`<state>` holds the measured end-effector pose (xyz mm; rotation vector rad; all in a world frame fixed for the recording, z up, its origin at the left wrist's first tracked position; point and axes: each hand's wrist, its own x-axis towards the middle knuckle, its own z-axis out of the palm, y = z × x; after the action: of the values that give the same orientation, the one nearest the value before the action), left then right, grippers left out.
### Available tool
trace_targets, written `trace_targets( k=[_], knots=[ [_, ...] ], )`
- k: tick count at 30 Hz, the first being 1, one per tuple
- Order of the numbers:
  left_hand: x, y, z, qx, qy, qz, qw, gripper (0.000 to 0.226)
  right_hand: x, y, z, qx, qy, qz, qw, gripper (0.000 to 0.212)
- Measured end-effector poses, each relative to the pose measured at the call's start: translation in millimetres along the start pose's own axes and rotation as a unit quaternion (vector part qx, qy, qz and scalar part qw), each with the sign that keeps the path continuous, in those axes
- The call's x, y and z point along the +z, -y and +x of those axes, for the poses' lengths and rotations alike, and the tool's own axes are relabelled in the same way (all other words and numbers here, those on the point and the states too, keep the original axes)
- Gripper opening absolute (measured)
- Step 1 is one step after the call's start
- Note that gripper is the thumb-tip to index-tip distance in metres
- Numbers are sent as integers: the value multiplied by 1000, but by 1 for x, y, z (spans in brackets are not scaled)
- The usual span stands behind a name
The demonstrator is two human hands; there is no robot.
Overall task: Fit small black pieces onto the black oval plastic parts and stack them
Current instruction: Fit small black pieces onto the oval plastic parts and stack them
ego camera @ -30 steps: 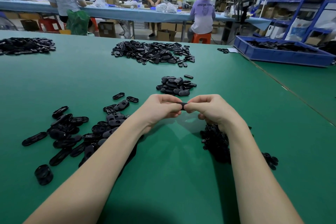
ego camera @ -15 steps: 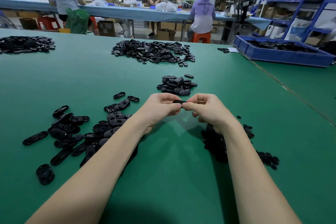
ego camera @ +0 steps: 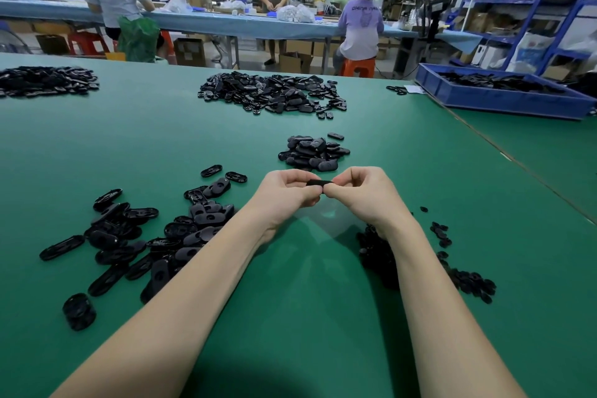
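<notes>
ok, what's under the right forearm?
A heap of small black pieces on the green table, spilling out to the right. The right forearm covers the heap's middle, so its full extent can't be seen.

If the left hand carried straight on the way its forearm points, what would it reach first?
Probably the small pile of oval parts just beyond the left hand, which holds a black oval part together with the right hand. Depth is unclear; it might pass above.
</notes>
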<state>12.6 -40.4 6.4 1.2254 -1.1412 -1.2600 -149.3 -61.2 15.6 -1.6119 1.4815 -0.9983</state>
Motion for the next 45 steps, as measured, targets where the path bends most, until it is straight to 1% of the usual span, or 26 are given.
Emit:
trace_targets(
  k=[4, 6, 7, 9, 12, 15, 17, 21, 23, 24, 28, 29, 30, 32, 36, 39, 41, 43, 45],
  knots=[
    [3, 1, 1, -1, -8, 7, 1000, 10, 3, 0, -2, -18, -10, -12, 1000, 19],
    [1, 0, 2, 13, 0, 8, 1000, 13, 1, -1, -2, -12, 3, 16, 1000, 18],
    [-2, -1, 2, 30, 9, 29, 999, 15, -2, -1, -3, 1, 15, 46, 999, 16],
    [-7, -3, 2, 75, 27, 112, 991, 17, -9, -2, -4, 30, 35, 94, 994, 11],
    [-12, -5, 4, 123, 28, 215, 968, 17, -15, -4, -3, 49, 43, 123, 990, 13],
    [-14, -2, 9, 178, -14, 321, 930, 15, -16, -4, -3, 58, 31, 94, 993, 15],
    [-14, -3, 19, 197, -55, 365, 908, 14, -18, -5, -2, 64, 16, 82, 994, 15],
    [-4, -14, 52, 165, -123, 409, 889, 16, -23, -8, -1, 70, 16, 76, 995, 13],
    [6, -21, 69, 148, -148, 443, 872, 18, -22, -9, -2, 69, 20, 68, 995, 13],
    [10, -23, 78, 145, -156, 470, 856, 19, -21, -9, -2, 69, 23, 65, 995, 13],
    [26, -25, 102, 155, -163, 594, 772, 21, -19, -9, -3, 66, 38, 61, 995, 12],
    [29, -24, 105, 158, -160, 611, 759, 22, -19, -9, -3, 66, 40, 60, 995, 13],
    [30, -22, 106, 160, -157, 619, 753, 23, -20, -8, -3, 65, 41, 58, 995, 13],
    [28, -19, 105, 170, -155, 605, 762, 26, -21, -7, -3, 64, 40, 55, 996, 13],
    [26, -13, 86, 198, -162, 545, 799, 26, -22, -6, -4, 65, 37, 47, 996, 13],
    [22, -11, 61, 192, -160, 500, 829, 19, -21, -6, -5, 61, 43, 42, 996, 11],
    [14, -9, 44, 180, -157, 480, 844, 19, -19, -6, -5, 55, 48, 32, 997, 11],
    [0, -7, 30, 167, -160, 485, 843, 21, -16, -5, -5, 48, 57, 12, 997, 10],
    [-15, -9, 23, 148, -156, 512, 832, 24, -12, -4, -5, 38, 70, -14, 997, 10]
  ],
)
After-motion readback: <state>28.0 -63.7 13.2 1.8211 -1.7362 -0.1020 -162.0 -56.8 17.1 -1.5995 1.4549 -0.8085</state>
